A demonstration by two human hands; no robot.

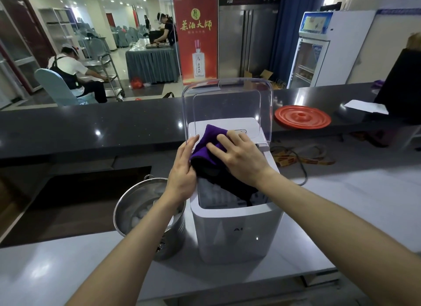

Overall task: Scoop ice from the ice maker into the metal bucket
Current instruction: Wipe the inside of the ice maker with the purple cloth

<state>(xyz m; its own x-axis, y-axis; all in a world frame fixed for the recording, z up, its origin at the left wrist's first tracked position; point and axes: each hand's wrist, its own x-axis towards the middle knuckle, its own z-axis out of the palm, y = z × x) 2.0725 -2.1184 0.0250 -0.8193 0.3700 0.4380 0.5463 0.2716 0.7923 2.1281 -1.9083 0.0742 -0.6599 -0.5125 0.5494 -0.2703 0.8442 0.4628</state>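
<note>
A white box-shaped ice maker point(237, 232) stands on the pale grey counter point(341, 210) with its clear plastic lid point(227, 100) tipped up and ice pieces point(216, 195) showing in its open top, and just left of it, touching or nearly so, sits the round shiny metal bucket point(136, 212) with some ice in its bottom. Over the opening both hands work a purple cloth point(210, 144): the left hand point(183, 169) is closed on its left edge, while the right hand point(239, 157) lies flat on it with fingers spread, gripping nothing.
</note>
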